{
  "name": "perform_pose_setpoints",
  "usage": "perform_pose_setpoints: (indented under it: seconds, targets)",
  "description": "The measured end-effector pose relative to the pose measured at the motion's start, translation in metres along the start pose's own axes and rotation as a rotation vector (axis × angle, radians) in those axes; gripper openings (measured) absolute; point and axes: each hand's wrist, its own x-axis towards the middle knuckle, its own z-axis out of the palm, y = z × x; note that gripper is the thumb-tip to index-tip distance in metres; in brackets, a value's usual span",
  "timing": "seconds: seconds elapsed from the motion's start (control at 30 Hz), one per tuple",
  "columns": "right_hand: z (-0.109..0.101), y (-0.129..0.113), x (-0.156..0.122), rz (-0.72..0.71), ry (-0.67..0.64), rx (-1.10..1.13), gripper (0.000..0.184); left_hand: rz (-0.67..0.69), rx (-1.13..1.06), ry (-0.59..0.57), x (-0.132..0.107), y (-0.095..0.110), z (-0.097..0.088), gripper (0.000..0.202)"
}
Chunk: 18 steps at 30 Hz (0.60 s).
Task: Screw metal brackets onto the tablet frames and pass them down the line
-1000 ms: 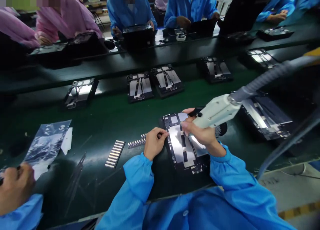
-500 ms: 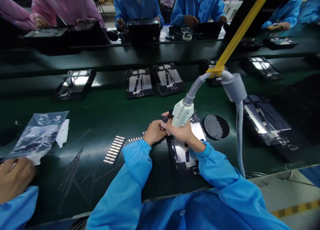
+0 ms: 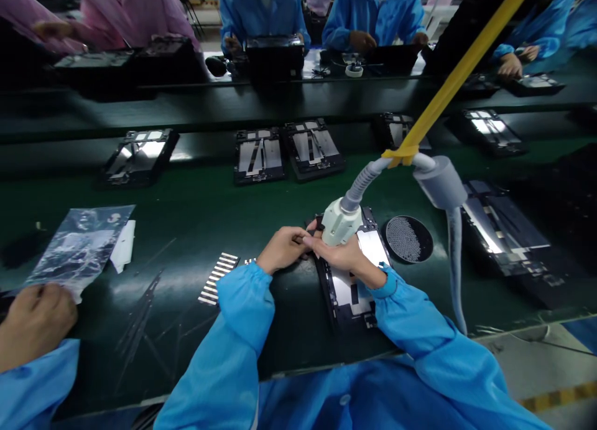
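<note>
My right hand [image 3: 342, 256] is closed round a pale electric screwdriver [image 3: 342, 221], whose grey cable rises from its top. The tool stands over an opened tablet [image 3: 342, 287] with a black frame and silver panels. My left hand [image 3: 283, 248] pinches at the tablet's upper left edge, its fingertips meeting those of my right hand. Whatever lies between these fingers is too small and hidden to make out. The screwdriver's tip is also hidden. To the tablet's right sits a round black dish [image 3: 409, 239] of tiny parts, apparently screws.
A yellow strap [image 3: 466, 75] holds up the cable [image 3: 361, 184]. A strip of small parts [image 3: 218, 279] and a clear plastic bag [image 3: 86, 243] lie leftward. Another person's hand [image 3: 40, 318] rests at far left. Several opened tablets [image 3: 259, 156] line the bench's far side; co-workers sit opposite.
The screwdriver now stands more upright and a little lower in my right hand. My left hand has shifted slightly left. The co-worker's hand at far left has moved a little right and up.
</note>
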Motion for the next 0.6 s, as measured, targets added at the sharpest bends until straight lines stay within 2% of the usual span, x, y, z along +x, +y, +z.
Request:
perform_pose_setpoints:
  seconds: [0.1,0.17,0.23,0.3,0.37,0.43,0.5,0.6]
  targets:
    - [0.003,0.006,-0.003,-0.054,-0.002,-0.059,0.016,-0.029,0.082,0.109,-0.020,-0.005,-0.034,0.021]
    - [0.007,0.009,-0.004,-0.086,0.038,-0.087,0.014,-0.017,0.223,0.220,-0.031,-0.012,-0.048,0.026]
    - [0.008,0.006,-0.006,-0.093,0.077,-0.075,0.014,0.022,0.392,0.296,-0.038,-0.019,-0.050,0.035]
    - [-0.001,-0.005,-0.008,-0.096,0.072,-0.038,0.019,0.067,0.511,0.313,-0.039,-0.025,-0.046,0.038]
    - [-0.023,-0.020,-0.011,-0.098,0.050,-0.011,0.026,0.082,0.554,0.302,-0.037,-0.028,-0.041,0.034]
    - [-0.055,-0.033,-0.018,-0.108,0.098,-0.001,0.032,0.051,0.579,0.296,-0.034,-0.029,-0.041,0.033]
    - [-0.092,-0.037,-0.027,-0.132,0.236,0.014,0.032,-0.013,0.581,0.283,-0.030,-0.027,-0.045,0.037]
    - [-0.139,-0.024,-0.038,-0.180,0.471,0.075,0.028,-0.086,0.438,0.196,-0.028,-0.023,-0.052,0.045]
